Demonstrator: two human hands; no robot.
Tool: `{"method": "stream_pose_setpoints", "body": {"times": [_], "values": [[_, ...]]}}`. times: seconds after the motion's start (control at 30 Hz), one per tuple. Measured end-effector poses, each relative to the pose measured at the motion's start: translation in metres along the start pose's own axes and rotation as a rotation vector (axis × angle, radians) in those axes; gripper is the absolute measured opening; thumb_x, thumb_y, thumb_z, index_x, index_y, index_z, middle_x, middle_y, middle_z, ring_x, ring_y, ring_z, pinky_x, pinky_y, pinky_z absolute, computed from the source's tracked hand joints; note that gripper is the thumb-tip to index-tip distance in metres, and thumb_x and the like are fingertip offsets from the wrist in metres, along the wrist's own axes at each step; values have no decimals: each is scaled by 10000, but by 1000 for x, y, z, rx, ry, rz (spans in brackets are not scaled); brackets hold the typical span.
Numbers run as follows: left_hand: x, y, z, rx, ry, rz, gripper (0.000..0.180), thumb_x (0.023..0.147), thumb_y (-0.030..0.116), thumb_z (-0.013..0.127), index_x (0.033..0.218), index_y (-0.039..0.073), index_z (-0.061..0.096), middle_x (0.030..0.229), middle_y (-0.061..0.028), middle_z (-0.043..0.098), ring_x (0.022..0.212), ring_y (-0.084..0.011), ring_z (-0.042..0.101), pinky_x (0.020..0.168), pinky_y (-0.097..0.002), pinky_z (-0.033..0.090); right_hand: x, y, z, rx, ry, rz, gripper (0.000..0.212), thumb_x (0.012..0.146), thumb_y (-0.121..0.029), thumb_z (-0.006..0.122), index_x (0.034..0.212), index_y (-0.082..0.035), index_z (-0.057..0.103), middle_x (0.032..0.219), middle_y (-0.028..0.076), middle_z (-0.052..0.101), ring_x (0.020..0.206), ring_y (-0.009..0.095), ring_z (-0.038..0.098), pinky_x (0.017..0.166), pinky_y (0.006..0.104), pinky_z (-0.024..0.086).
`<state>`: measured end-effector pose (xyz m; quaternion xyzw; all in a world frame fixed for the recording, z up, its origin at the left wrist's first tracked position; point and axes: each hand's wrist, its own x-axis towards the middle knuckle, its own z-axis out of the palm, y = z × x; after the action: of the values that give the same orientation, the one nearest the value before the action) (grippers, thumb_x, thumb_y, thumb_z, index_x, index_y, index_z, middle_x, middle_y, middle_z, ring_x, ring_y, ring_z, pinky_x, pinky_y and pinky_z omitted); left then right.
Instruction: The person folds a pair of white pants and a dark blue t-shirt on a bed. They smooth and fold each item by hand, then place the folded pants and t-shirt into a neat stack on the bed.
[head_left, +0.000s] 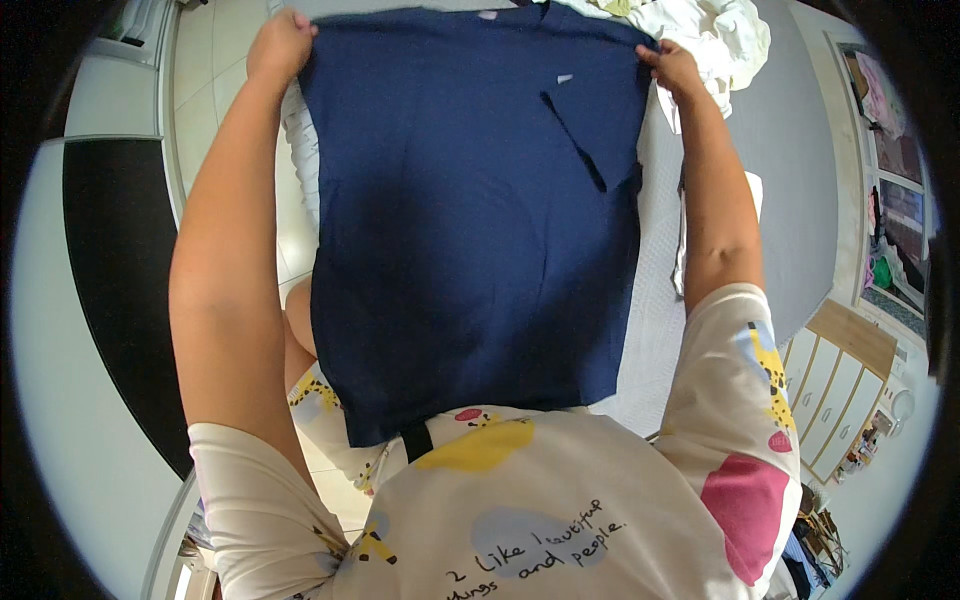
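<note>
A navy blue shirt (450, 220) hangs spread out in front of me, its lower edge close to my lap. At its far left corner, my left hand (281, 46) is closed on the cloth. The far right corner is pinched between the fingers of my right hand (672, 66). A dark slanting line, perhaps a pocket edge, and a small pale tag (565, 79) show on the shirt's upper right part. Soft creases cross the fabric. Just beyond my right hand lies a heap of white clothes (722, 38).
Under the shirt and to its right is a bed with a light grey quilted cover (655, 350). A wooden-topped drawer cabinet (835, 385) stands at the right, below a window (900, 200). Tiled floor (200, 60) and a black-and-white cabinet (120, 270) are at the left.
</note>
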<state>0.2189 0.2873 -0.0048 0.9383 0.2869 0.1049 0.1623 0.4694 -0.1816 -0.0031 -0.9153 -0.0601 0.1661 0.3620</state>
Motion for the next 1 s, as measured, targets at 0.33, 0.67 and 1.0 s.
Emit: {"method": "stream_pose_setpoints", "body": {"times": [0.33,0.67,1.0], "values": [[51,79,-114,-446,439,106,105,750,23,615,728,24,512,601,-107,594,543,-193,616,531,-328,480,56,-68,-55,929,248,-310,261,777,-117,670,986,-7,559,891,87,611,813,247,605,603,369,511],[-37,60,-104,-338,504,283,360,741,-17,592,1093,26,525,880,-156,637,844,-287,622,761,-350,479,-31,-18,-63,671,142,-337,215,835,3,592,1023,73,515,876,138,607,802,276,669,670,287,564],[-261,-9,-66,-290,56,294,275,673,-120,572,887,49,614,883,-115,548,865,-282,571,741,-344,466,-267,112,15,315,46,-22,140,807,40,579,935,-15,569,891,68,626,821,129,594,780,240,468]]}}
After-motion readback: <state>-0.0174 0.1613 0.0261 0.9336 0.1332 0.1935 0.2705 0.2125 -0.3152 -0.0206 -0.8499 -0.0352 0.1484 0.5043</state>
